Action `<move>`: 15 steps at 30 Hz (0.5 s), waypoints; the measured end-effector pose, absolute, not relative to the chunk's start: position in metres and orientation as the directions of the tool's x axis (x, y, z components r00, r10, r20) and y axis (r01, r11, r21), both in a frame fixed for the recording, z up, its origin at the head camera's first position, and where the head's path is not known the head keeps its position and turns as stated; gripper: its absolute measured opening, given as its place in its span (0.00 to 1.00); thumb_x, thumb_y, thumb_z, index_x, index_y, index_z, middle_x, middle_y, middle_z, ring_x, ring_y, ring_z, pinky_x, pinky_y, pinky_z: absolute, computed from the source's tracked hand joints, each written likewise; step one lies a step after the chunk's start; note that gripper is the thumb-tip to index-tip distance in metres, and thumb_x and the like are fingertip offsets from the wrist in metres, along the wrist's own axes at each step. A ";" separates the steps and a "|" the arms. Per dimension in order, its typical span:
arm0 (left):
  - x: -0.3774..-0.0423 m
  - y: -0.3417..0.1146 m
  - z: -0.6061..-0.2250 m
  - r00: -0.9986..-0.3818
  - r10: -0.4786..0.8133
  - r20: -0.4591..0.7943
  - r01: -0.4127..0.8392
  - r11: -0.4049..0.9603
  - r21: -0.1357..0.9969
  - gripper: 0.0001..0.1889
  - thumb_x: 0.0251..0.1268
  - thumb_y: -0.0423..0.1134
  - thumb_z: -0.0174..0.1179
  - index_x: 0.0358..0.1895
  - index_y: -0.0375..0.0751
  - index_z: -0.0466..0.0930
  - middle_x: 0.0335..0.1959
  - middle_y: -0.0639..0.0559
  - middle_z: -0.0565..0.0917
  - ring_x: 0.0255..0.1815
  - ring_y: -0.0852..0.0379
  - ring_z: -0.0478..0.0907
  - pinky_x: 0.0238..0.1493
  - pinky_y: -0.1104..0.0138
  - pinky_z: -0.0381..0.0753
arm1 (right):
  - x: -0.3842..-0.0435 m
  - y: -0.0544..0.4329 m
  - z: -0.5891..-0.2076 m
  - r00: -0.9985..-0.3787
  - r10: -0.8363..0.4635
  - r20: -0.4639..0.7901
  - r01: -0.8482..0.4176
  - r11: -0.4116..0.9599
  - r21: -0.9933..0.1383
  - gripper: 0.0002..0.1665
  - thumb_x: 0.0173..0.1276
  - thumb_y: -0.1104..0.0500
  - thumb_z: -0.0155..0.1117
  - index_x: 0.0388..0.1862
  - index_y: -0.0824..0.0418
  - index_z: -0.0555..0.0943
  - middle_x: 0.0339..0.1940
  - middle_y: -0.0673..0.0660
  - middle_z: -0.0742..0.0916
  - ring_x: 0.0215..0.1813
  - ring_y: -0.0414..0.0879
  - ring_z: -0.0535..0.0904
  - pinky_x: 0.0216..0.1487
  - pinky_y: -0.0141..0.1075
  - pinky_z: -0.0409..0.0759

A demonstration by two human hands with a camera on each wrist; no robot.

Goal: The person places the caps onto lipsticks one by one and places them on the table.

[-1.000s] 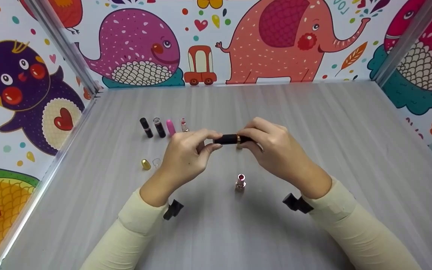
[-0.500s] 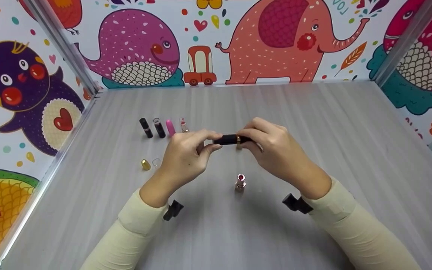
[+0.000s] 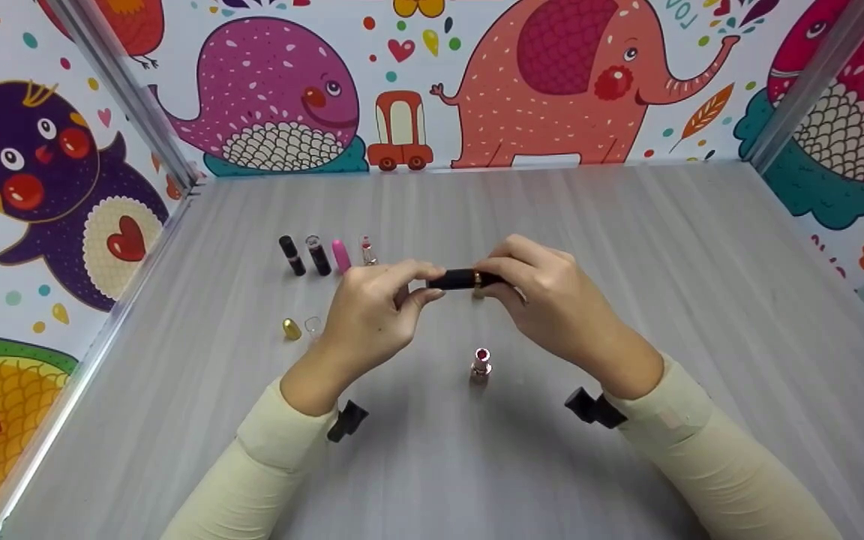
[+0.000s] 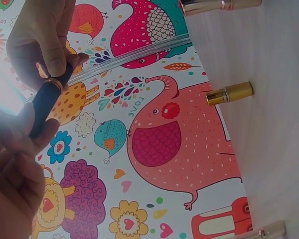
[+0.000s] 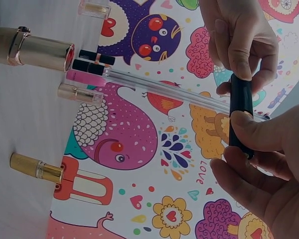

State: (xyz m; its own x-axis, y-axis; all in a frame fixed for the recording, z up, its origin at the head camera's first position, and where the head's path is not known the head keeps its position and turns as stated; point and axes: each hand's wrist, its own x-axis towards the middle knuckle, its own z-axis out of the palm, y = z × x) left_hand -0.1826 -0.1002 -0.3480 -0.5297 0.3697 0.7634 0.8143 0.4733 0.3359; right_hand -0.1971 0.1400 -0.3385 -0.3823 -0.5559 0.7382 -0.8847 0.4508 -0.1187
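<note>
Above the table, a black lipstick (image 3: 453,280) with a thin gold band is held level between both hands. My left hand (image 3: 372,307) pinches its left end between thumb and fingers. The other end, beyond the band, is pinched by my right hand (image 3: 552,292). In the right wrist view the black lipstick (image 5: 240,94) shows its two halves together. Below the hands stands an uncapped rose-gold lipstick (image 3: 481,369) with a dark red top. A gold lipstick (image 4: 230,93) stands farther back, mostly hidden by the right hand's fingers in the head view.
Back left is a row: two dark lipsticks (image 3: 292,255), a pink tube (image 3: 341,256) and a clear-topped lipstick (image 3: 368,251). Left of my left hand lie a gold cap (image 3: 292,328) and a clear cap (image 3: 313,326). Printed walls (image 3: 402,75) bound the grey table (image 3: 627,225).
</note>
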 end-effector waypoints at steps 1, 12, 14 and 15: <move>-0.182 -0.100 -0.348 -0.528 0.370 0.764 0.815 0.473 0.334 0.09 0.60 0.26 0.77 0.42 0.35 0.90 0.38 0.46 0.93 0.16 0.61 0.69 0.18 0.71 0.70 | -0.197 0.140 -0.338 -0.382 -0.557 0.738 -0.885 0.451 -0.117 0.07 0.68 0.66 0.77 0.44 0.68 0.90 0.38 0.58 0.86 0.36 0.47 0.88 0.39 0.36 0.88; -0.181 -0.096 -0.348 -0.491 0.358 0.795 0.833 0.459 0.308 0.07 0.62 0.28 0.76 0.42 0.34 0.90 0.38 0.45 0.93 0.17 0.59 0.72 0.19 0.71 0.72 | -0.195 0.139 -0.336 -0.367 -0.554 0.747 -0.878 0.471 -0.083 0.09 0.64 0.67 0.80 0.42 0.69 0.90 0.38 0.59 0.86 0.36 0.48 0.88 0.40 0.38 0.89; -0.180 -0.095 -0.349 -0.474 0.358 0.805 0.841 0.455 0.292 0.07 0.63 0.28 0.76 0.42 0.33 0.89 0.37 0.44 0.93 0.17 0.59 0.72 0.19 0.71 0.72 | -0.194 0.139 -0.336 -0.357 -0.552 0.754 -0.881 0.466 -0.076 0.09 0.64 0.67 0.80 0.42 0.69 0.90 0.37 0.59 0.85 0.36 0.49 0.88 0.39 0.37 0.89; -0.180 -0.095 -0.349 -0.465 0.360 0.809 0.845 0.454 0.284 0.07 0.63 0.28 0.76 0.42 0.33 0.89 0.37 0.44 0.93 0.17 0.59 0.73 0.19 0.71 0.73 | -0.194 0.139 -0.336 -0.351 -0.550 0.758 -0.883 0.463 -0.073 0.10 0.64 0.68 0.80 0.42 0.70 0.90 0.37 0.59 0.85 0.36 0.49 0.88 0.39 0.38 0.89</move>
